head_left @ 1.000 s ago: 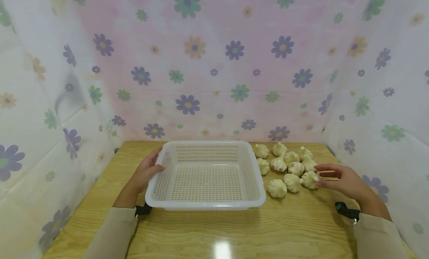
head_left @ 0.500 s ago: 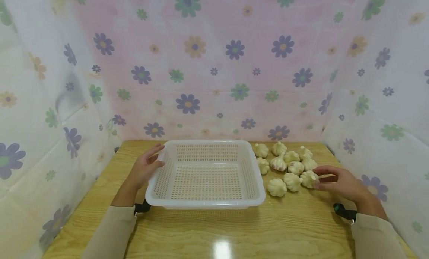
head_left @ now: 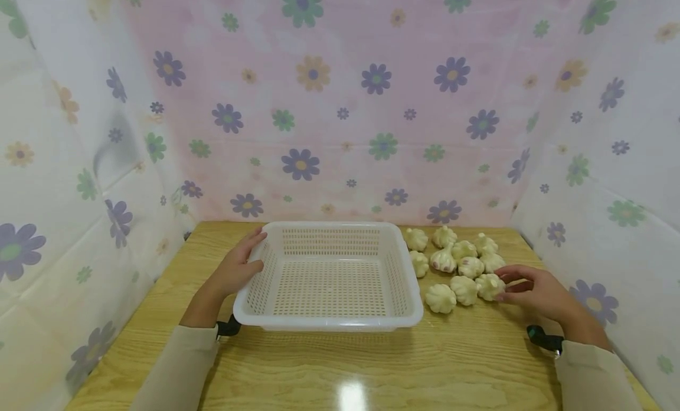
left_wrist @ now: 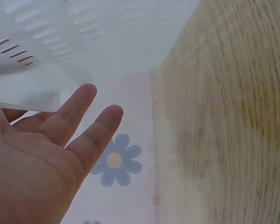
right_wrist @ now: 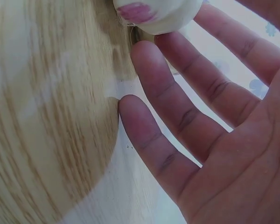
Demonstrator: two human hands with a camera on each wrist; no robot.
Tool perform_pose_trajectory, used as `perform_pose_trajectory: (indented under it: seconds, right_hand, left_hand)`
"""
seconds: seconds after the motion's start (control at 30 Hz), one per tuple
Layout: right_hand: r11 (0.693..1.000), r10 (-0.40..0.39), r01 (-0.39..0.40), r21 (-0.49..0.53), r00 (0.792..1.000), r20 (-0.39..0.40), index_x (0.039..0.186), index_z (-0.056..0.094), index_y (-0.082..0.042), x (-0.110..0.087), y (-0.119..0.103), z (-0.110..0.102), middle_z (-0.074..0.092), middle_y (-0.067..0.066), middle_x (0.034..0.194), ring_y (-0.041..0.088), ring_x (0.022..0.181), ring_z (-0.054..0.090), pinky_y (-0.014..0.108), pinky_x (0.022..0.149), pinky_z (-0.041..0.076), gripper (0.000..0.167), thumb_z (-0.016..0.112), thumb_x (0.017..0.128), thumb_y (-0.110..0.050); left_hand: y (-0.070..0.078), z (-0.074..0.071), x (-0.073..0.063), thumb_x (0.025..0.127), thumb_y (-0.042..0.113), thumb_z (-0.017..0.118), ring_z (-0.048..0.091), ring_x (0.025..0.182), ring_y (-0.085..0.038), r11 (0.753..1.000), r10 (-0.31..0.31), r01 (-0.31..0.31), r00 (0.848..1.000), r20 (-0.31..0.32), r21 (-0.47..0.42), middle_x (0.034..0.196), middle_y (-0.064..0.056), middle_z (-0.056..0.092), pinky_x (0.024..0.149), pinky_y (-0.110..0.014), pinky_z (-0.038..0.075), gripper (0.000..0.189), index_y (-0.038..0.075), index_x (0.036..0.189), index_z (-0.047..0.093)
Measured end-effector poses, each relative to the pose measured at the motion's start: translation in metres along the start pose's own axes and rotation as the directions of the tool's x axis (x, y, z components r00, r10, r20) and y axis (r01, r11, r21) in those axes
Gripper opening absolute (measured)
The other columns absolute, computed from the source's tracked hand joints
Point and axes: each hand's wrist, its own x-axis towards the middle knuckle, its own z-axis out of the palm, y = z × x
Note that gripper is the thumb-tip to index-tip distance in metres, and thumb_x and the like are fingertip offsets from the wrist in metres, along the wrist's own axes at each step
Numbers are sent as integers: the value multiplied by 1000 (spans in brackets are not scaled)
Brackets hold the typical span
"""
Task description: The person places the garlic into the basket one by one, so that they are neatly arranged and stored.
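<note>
Now the left hand point(head_left: 232, 274) is resting loose-fingered on the basket point(head_left: 329, 323) between both hands while the right hand point(head_left: 540, 290) is touching a garlic bulb point(head_left: 487, 286) at its fingertips, pinching or not I can't tell, seemingly settling a grasp, next probably calling for firmer closing.

Garlic bulb point(right_wrist: 161, 13) cut off by the right wrist view's top edge
</note>
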Motion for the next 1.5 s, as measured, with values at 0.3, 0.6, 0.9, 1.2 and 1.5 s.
perform_pose_trajectory:
  seconds: [0.3,0.6,0.9,1.2,1.5]
  right_hand:
    - [1000,-7,6,4,1000,30,145,58,-6,0,4,-1,57,26,137,15,99,71,30,75,59,64,80,91,-31]
    - [999,3,-3,-52,1000,-4,141,60,-8,-4,0,-4,57,26,138,13,98,69,29,74,58,61,80,91,-34]
    - [997,-5,2,-74,999,-37,146,56,-5,-7,-11,-8,60,24,135,8,95,67,28,72,57,63,74,95,-37]
    - [988,-55,42,-147,995,-87,143,59,-7,-4,-31,-13,63,20,133,4,94,64,29,72,56,59,73,95,-40]
    - [983,-107,87,-164,987,-116,139,61,-11,0,-58,-7,65,13,129,-1,93,63,27,74,56,55,74,94,-40]
  left_hand:
    - [-1,2,1,89,0,55,9,160,-43,1000,-2,2,1000,-2,-21,175,-11,10,123,-67,20,76,-3,160,31]
    - [0,5,3,89,-1,54,11,159,-44,997,5,-4,1000,6,-76,175,-11,8,120,-64,29,76,-4,161,29]
    - [1,-1,4,92,1,54,11,159,-43,998,16,-15,1000,14,-65,175,-10,8,118,-64,31,75,-3,162,27]
    - [-7,1,2,92,-2,52,16,158,-43,994,17,-15,1000,22,-107,175,-10,6,105,-40,49,75,-3,162,25]
    - [-11,3,2,92,0,53,23,156,-41,993,4,-4,1000,0,-115,175,-7,9,101,-43,53,74,0,162,28]
